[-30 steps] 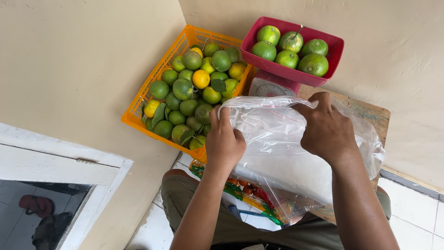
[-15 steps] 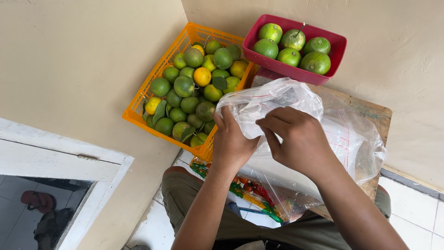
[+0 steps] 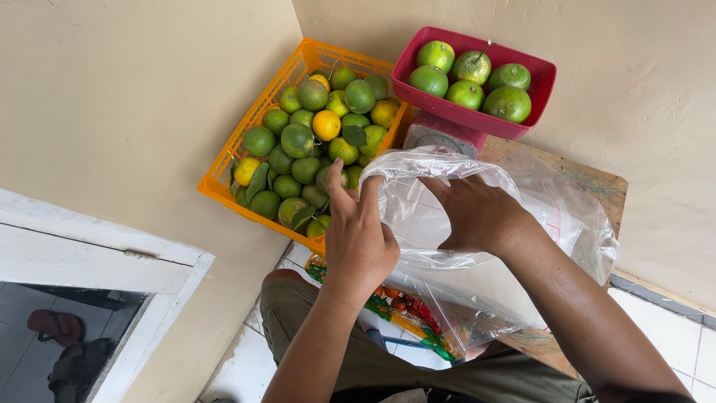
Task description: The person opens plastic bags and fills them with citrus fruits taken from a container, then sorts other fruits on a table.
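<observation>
At frame centre, a thin clear plastic bag (image 3: 477, 224) was gripped by the left hand (image 3: 359, 240) and right hand (image 3: 477, 213), both closed on its mouth. Tearing was judged possible if overstretched.

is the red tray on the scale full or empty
Partly full: the red tray holds five green citrus fruits, with bare room at its right end.

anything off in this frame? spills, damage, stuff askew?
Nothing spilled or damaged. The orange crate of citrus sits tilted against the wall, fruit inside. The red scale tray holds five green fruits. Both hands, left and right, grip a clear plastic bag.
</observation>
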